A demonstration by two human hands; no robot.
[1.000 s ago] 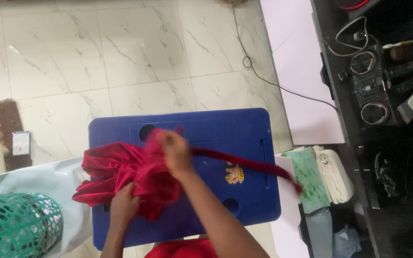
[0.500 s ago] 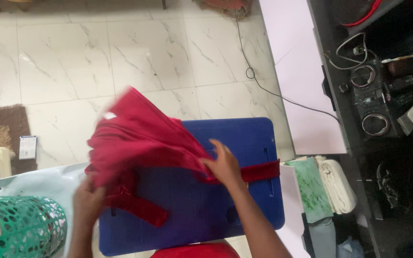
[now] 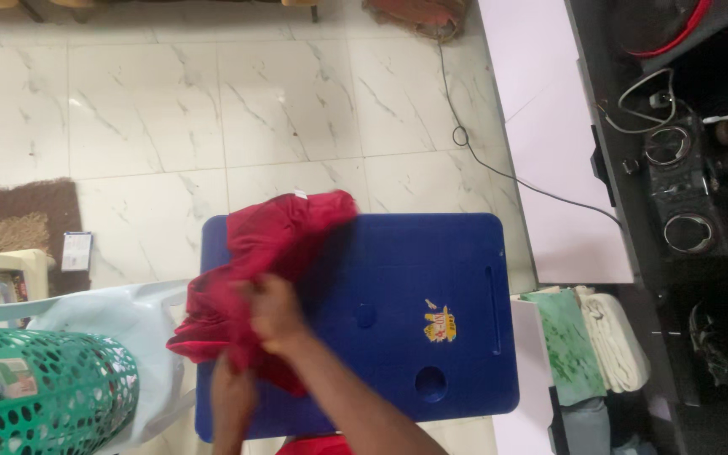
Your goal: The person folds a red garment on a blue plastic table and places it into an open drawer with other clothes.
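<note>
A red cloth garment (image 3: 275, 244) lies bunched on the left part of a blue plastic table top (image 3: 414, 278). My right hand (image 3: 273, 312) grips a fold of the red cloth near its middle. Just below it, my left hand (image 3: 231, 394) holds the cloth's lower edge at the table's left front. Part of the cloth hangs over the table's left side.
A green perforated plastic basket (image 3: 40, 392) stands at the lower left beside a pale blue chair (image 3: 128, 320). Folded towels (image 3: 591, 337) are stacked to the right of the table. A black shelf with cables (image 3: 684, 168) fills the right side. A brown rug (image 3: 18, 219) and a black cord (image 3: 465, 135) lie on the marble floor.
The spread red cloth has been gathered to the table's left. My right hand moved from the table's right-centre leftward onto the bunched cloth, and the long strip across the table is gone.
</note>
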